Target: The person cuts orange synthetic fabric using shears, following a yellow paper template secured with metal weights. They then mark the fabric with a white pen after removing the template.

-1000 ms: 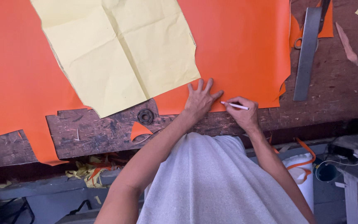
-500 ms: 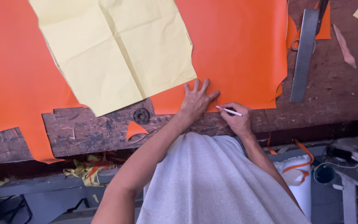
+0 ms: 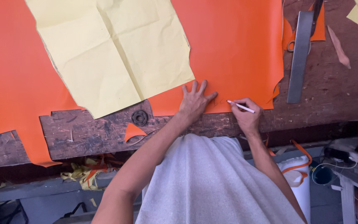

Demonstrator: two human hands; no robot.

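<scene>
A large orange sheet (image 3: 237,45) covers a worn wooden workbench (image 3: 83,132). On it lies a creased yellow paper pattern (image 3: 112,54). My left hand (image 3: 194,101) is pressed flat with fingers spread on the sheet's near edge, just right of the pattern's corner. My right hand (image 3: 247,116) grips a thin white marking pen (image 3: 241,106), its tip touching the orange sheet close to the left hand's fingers.
A long metal ruler (image 3: 300,56) lies at the right, with scissors (image 3: 313,16) partly beneath it. A small orange offcut (image 3: 132,132) and a round metal ring (image 3: 139,118) sit on bare wood. Scraps (image 3: 85,174) hang below the bench edge.
The view has shifted slightly. My right hand with the pen has moved a little left along the sheet's edge, closer to my left hand, which stays pressed flat.
</scene>
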